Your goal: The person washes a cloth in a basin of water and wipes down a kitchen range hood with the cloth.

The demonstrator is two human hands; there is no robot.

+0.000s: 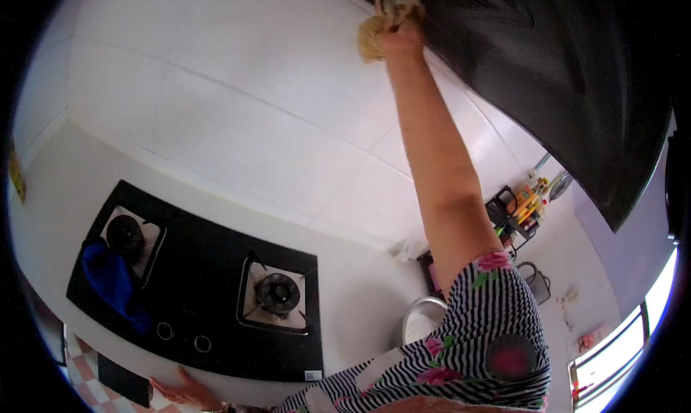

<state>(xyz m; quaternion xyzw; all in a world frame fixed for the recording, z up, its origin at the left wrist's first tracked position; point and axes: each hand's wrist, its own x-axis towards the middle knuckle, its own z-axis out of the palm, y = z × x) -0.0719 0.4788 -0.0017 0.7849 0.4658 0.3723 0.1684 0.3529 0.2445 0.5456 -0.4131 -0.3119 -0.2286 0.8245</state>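
My right hand is raised at the top of the view, closed round a yellowish cloth beside the lower edge of a dark range hood. The white tiled wall is behind it. Low at the bottom left, my left hand has its fingers spread near the counter's front edge, holding nothing. Above it is a black two-burner gas hob, with a blue cloth lying over its left part.
A metal pot with something white in it stands right of the hob, partly behind my sleeve. Bottles and a dark rack stand farther right. A window is at the lower right.
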